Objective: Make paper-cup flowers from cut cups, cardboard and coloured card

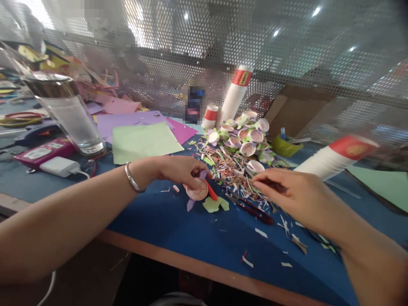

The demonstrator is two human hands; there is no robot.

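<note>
"What is the left hand (178, 168) doing?"

"It holds a round paper disc (196, 190) near the table's front edge, thumb on its face, fingers curled behind. Purple paper juts out above and below."

"And the right hand (290, 191)?"

"Its fingertips are close together at the edge of the scrap heap (223, 165); I can't tell whether they pinch anything."

"What's just beside the disc?"

"An orange-red piece (212, 192), touching or nearly so, and green paper pieces (212, 205). Scissors (255, 211) lie a little to the right."

"So how far along is it?"

"Well on, I'd judge. Beyond the scraps is a pile of cup bottoms (248, 140) with green and purple paper on them, and those look finished. The disc in hand seems partway: it shows purple, but I see no green fixed to it."

"And what's left?"

"Probably a fair amount. A tall cup stack (236, 91) leans behind the pile, another cup stack (338, 157) tilts at the right, and a large green sheet (145, 142) lies at the left."
</note>
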